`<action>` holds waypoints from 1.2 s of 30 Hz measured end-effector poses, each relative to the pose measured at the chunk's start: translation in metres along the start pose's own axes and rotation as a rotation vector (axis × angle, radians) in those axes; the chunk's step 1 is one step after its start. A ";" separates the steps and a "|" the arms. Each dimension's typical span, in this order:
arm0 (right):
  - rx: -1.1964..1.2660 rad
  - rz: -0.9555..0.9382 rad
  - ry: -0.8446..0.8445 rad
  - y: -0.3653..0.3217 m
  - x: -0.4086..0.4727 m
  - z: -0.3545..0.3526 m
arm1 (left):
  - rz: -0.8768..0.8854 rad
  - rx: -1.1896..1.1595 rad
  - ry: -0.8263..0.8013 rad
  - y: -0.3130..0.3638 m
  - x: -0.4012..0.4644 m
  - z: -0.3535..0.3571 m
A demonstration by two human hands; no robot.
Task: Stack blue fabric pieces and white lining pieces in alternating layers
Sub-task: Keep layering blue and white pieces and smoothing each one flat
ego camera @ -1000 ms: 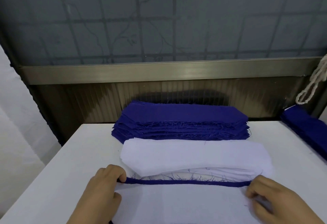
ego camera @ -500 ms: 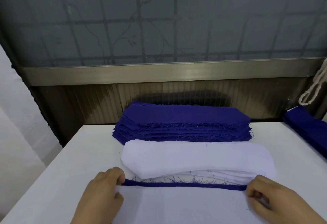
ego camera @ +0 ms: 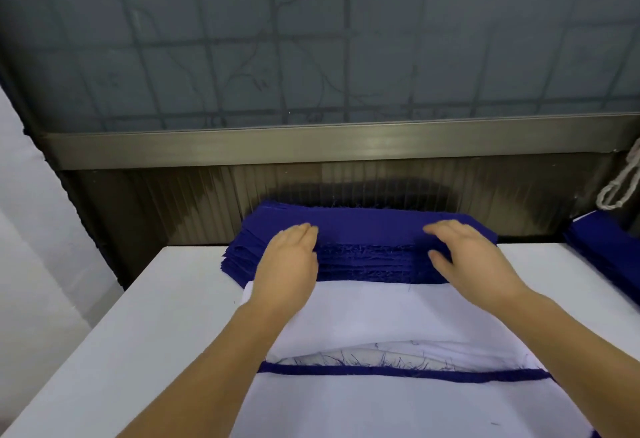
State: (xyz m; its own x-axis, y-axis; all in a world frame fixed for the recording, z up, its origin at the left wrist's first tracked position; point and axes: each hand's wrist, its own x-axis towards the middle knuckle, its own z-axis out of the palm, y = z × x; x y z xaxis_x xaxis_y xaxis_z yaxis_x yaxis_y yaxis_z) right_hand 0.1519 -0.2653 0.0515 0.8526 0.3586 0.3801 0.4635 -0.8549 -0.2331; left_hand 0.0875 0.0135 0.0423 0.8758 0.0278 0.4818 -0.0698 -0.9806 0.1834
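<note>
In the head view, a white flat-topped table (ego camera: 145, 327) carried everything. No container showed; the cloth lay in loose piles straight on the table top.

At the table's far edge, about midway along it, sat a tall stack of dark blue fabric pieces with frayed cut edges (ego camera: 367, 226). Its back side met the ribbed metal wall panel (ego camera: 381, 188) behind the table. Just in front of it, touching its base, lay a pile of white lining pieces (ego camera: 381, 320) with a rounded long outline. Nearer still, at the table's near edge, lay the alternating stack, topped by a white lining piece (ego camera: 398, 406), with a thin blue fabric edge (ego camera: 398, 370) and stray threads peeking out along its far side.

The left hand (ego camera: 291, 257) reached across the white pile, palm down, fingers straight and together, the fingertips on the top front edge of the blue stack toward its left end. The right hand (ego camera: 467, 254) reached likewise toward the right end, fingers spread and gently bent over the stack's top and front. Neither hand plainly gripped a piece; motion blur hid any pinch.

A second heap of blue fabric (ego camera: 606, 247) lay at the table's far right corner, running out of sight. A white knotted cord (ego camera: 620, 185) hung above it. The left strip of the table, from far edge to near edge, offered bare room beside the piles.
</note>
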 end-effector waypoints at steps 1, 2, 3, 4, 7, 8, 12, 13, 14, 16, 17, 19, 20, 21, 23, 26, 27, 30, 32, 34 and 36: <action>-0.019 0.017 -0.033 0.002 0.009 0.004 | 0.000 0.053 -0.022 -0.002 0.012 0.008; -0.020 0.026 -0.061 0.005 0.014 0.008 | 0.001 0.100 -0.045 -0.006 0.021 0.016; -0.022 0.034 -0.081 0.007 0.018 0.011 | 0.000 0.126 -0.075 -0.009 0.029 0.022; -0.031 0.034 -0.085 0.010 0.019 0.015 | -0.003 0.129 -0.111 -0.013 0.033 0.027; -0.115 -0.013 -0.050 0.018 0.019 0.021 | 0.031 0.141 -0.123 -0.020 0.035 0.036; -0.145 -0.033 -0.032 0.018 0.017 0.022 | 0.050 0.161 -0.089 -0.021 0.035 0.037; -0.207 -0.111 0.096 0.017 0.014 0.022 | 0.101 0.272 -0.011 -0.012 0.025 0.031; -0.210 -0.106 0.113 0.016 0.013 0.020 | 0.116 0.292 0.012 -0.011 0.023 0.030; -0.214 -0.096 0.121 0.015 0.013 0.019 | 0.124 0.290 0.028 -0.011 0.022 0.029; -0.194 -0.078 0.130 0.014 0.015 0.019 | 0.135 0.239 0.059 -0.011 0.021 0.026; -0.175 -0.073 0.142 0.013 0.015 0.019 | 0.140 0.221 0.065 -0.012 0.020 0.026; -0.140 -0.066 0.174 0.014 0.016 0.018 | 0.146 0.252 0.047 -0.013 0.019 0.025; -0.122 -0.067 0.185 0.014 0.016 0.019 | 0.143 0.266 0.039 -0.013 0.019 0.023; -0.110 -0.079 0.191 0.015 0.015 0.019 | 0.139 0.271 0.036 -0.012 0.018 0.021; -0.102 -0.126 0.193 0.018 0.012 0.020 | 0.119 0.290 0.041 -0.012 0.018 0.019; -0.098 -0.155 0.197 0.022 0.009 0.019 | 0.103 0.299 0.042 -0.012 0.020 0.018; -0.093 -0.146 0.200 0.023 0.009 0.018 | 0.093 0.283 0.034 -0.012 0.020 0.017; -0.055 -0.106 0.225 0.022 0.011 0.017 | 0.071 0.267 0.027 -0.012 0.022 0.016; -0.019 -0.085 0.237 0.019 0.012 0.019 | 0.054 0.241 0.037 -0.012 0.023 0.014; 0.031 -0.043 0.243 0.018 0.013 0.019 | 0.051 0.194 0.050 -0.013 0.027 0.012; 0.082 0.006 0.238 0.019 0.014 0.019 | 0.096 0.137 0.023 -0.011 0.029 0.012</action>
State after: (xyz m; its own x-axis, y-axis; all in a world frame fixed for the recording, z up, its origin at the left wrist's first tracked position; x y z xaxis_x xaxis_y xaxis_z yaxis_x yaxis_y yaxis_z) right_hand 0.1769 -0.2691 0.0357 0.7793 0.2469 0.5760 0.4849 -0.8199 -0.3045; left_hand 0.1191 0.0232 0.0439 0.8570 -0.0643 0.5113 -0.0852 -0.9962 0.0175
